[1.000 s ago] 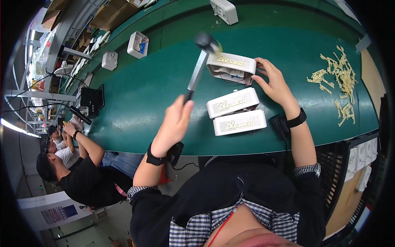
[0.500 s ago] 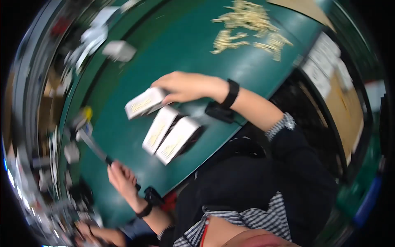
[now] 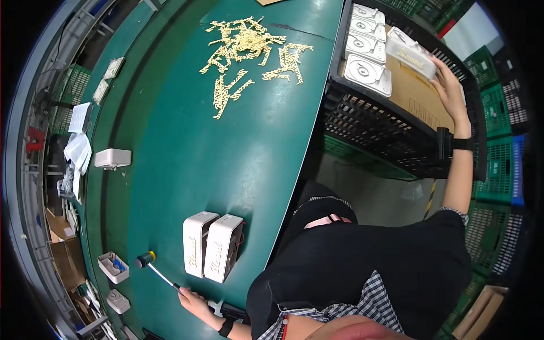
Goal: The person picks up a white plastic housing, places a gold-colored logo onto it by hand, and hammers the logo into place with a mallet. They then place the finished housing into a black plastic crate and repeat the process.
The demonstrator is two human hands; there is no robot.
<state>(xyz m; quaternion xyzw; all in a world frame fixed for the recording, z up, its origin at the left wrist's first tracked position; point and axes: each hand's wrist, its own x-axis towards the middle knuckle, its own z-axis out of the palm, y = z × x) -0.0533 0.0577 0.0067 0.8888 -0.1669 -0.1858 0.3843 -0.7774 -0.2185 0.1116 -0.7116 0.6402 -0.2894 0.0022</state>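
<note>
My left hand is closed round the black handle of a mallet, whose dark, yellow-banded head is over the green table. At the right, my right hand grips the end of a white casing with gold lettering, over the cardboard in a black crate. Rows of white casings with round disc-like faces lie beside it in the crate. Two more white casings, a left one and a right one, stand side by side on the table, gold script on their fronts. Red wire shows at the right one.
A loose pile of cream-gold script pieces lies on the far part of the green table. Along the left belt are a white casing and an open white box with blue parts. Green crates are stacked at the right.
My right hand has carried the white casing from beside the other two on the table to the crate at the right. My left hand still holds the mallet. The view has turned right.
</note>
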